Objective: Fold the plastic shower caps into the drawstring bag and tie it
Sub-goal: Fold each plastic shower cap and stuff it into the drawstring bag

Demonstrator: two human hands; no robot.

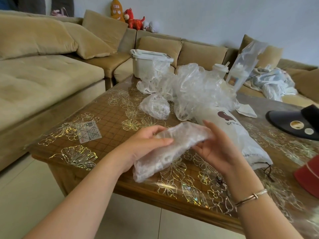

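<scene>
A folded clear plastic shower cap is held between both hands above the near table edge. My left hand grips its upper left part with the thumb on top. My right hand holds its right end from below, fingers up. The white drawstring bag with a dark logo lies on the table just behind my right hand, its dark cord at the near end. A loose pile of clear shower caps sits behind it, and a crumpled one lies to the pile's left.
The wooden table has a clear cover with gold flowers. A white lidded box, a cup and an upright plastic packet stand at the back. A black visor and red cap lie right. A beige sofa wraps behind.
</scene>
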